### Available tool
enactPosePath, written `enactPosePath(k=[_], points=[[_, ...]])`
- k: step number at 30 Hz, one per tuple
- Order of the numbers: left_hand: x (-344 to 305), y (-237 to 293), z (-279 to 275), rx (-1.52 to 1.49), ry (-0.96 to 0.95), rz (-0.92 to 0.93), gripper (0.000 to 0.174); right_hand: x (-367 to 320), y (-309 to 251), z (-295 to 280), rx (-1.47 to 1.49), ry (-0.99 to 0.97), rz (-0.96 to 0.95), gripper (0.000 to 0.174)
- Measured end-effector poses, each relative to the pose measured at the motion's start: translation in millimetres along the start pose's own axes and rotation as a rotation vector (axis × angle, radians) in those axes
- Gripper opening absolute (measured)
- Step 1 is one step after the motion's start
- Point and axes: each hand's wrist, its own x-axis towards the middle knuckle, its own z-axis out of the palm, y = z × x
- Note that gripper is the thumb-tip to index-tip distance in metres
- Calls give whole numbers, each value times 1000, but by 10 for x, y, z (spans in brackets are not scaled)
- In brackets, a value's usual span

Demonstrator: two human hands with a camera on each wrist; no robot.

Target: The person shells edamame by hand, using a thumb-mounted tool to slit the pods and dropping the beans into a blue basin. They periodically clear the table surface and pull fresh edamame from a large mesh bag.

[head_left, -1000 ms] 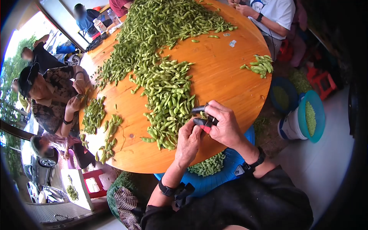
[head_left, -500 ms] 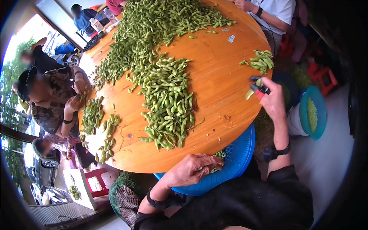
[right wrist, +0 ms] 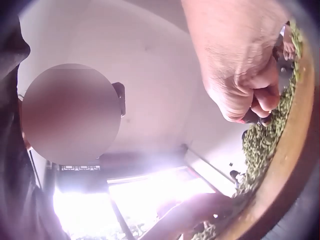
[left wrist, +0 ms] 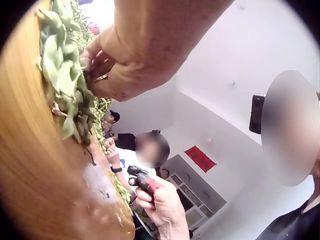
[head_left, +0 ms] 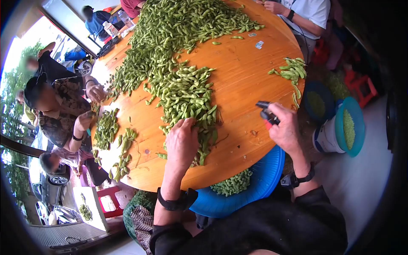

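Note:
A long heap of green edamame pods (head_left: 182, 89) runs down the round wooden table (head_left: 246, 85). My left hand (head_left: 182, 142) lies on the near end of the heap. Its fingertips (left wrist: 95, 60) curl in among the pods (left wrist: 60, 75). My right hand (head_left: 284, 129) hovers over the table's right edge and grips small scissors (head_left: 265, 114) with black and red handles. The scissors (left wrist: 142, 180) also show in the left wrist view. In the right wrist view the right hand (right wrist: 240, 65) is closed round a dark handle (right wrist: 255, 119).
A blue basin (head_left: 259, 178) holding pods sits at the table's near edge by my lap. A small pod pile (head_left: 291, 72) lies at the right rim. Two containers of green beans (head_left: 346, 127) stand on the floor at right. Other people sit at the left (head_left: 63, 102) and far sides.
Both hands were together at the near edge with the scissors. The left hand dipped to the basin and now lies on the heap. The right swung out right, then came back inward.

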Motion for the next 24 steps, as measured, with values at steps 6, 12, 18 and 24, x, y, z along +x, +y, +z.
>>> enactPosePath(k=[6,12,18,24], points=[[-119,65,-19,-531,98,-65,7,72,-184,377,368,-289,12,32],[-257,369,79,-1321,-20,-342,4,-10,-414,581,1232,-520,369,12],[-384,402,178,-1211,96,-216,11,-55,-336,643,1282,-544,317,20],[-410,335,249,-1542,15,-237,17,-30,-365,564,1224,-574,290,22]])
